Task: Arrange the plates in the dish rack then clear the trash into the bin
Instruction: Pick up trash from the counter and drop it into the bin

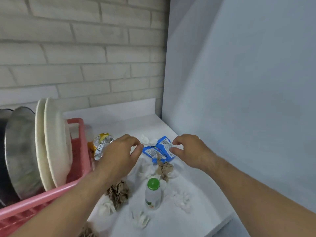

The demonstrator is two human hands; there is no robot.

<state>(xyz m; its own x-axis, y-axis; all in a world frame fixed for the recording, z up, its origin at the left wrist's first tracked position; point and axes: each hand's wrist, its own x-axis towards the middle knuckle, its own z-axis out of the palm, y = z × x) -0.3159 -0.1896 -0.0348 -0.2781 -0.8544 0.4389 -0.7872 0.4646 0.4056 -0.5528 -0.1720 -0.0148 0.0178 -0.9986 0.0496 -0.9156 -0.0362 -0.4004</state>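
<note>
While the plates stand racked: the first half of the task looks done, the second barely begun.

Plates: two cream plates [51, 142] and grey metal ones [22, 151] stand on edge in the pink dish rack [77, 146] at the left of the desk [196, 211]; no loose plate shows on the desk.

Trash on the desk: a blue wrapper [158, 149] between the two hands, a foil snack bag [100, 146] just beside the rack, crumpled brown paper [118, 194] near the left forearm and another brown wad [165, 169] past the bottle, a small green-capped bottle [153, 194] standing upright, and white tissue scraps [183, 200] scattered around.

Left hand [119, 156]: empty, fingers curled loosely, hovering near the foil bag and blue wrapper.

Right hand [189, 151]: empty, thumb and fingers apart, at the right edge of the blue wrapper, apparently about to pinch it.

Bin: not in view.

Left to do: seemingly all the trash, since nothing is picked up yet.
</note>
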